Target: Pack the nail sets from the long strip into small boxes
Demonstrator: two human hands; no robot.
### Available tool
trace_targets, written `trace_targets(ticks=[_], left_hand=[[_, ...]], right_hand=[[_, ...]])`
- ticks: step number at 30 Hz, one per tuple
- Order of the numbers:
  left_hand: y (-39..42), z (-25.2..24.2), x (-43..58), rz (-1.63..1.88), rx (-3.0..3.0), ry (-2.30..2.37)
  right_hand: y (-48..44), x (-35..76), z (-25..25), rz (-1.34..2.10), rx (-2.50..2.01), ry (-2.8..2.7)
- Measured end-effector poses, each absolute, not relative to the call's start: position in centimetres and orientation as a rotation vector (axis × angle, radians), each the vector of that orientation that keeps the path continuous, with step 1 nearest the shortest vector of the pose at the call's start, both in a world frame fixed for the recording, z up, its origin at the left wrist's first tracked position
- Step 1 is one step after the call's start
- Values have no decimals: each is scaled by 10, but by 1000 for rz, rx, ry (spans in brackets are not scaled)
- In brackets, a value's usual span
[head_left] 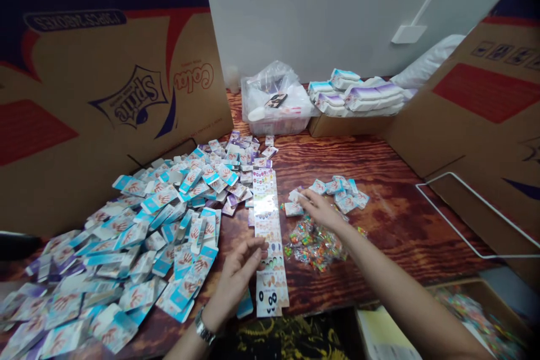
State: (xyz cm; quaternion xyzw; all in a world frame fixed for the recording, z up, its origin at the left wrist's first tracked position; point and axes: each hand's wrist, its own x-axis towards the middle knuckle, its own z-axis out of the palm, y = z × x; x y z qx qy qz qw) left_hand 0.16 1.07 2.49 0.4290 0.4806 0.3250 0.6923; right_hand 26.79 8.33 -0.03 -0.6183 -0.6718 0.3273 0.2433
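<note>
My left hand [234, 278], with a metal wristwatch, hovers with its fingers apart just left of a long row of printed nail-sticker sheets [268, 236]. Its fingertips are almost at the row's edge. My right hand [318, 208] reaches over a small scatter of blue-and-white packets [337, 194], its fingertips on a white packet [295, 196]. Whether it grips that packet is unclear. Below this hand lies a heap of small clear bags of colourful pieces [314, 247]. A large spread of blue, white and purple packets [126, 253] covers the table to the left.
Printed cardboard sheets [126, 67] stand along the left and right sides of the varnished wooden table [379, 180]. At the back are a plastic tub [274, 124] holding a clear bag and stacked packs on a cardboard box [350, 124]. A white wire frame [459, 219] and a colourful box [476, 315] lie right.
</note>
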Motion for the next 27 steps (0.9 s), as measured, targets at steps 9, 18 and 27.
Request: trace_targets(ticks=[9, 18, 27], left_hand=[[5, 12, -33, 726, 1237, 1312], [-10, -5, -59, 598, 1678, 1435], [-42, -12, -52, -37, 2358, 1683]], right_hand=[[98, 267, -10, 909, -1729, -1977], [118, 263, -15, 777, -1939, -1987], [119, 239, -44, 771, -2197, -2112]])
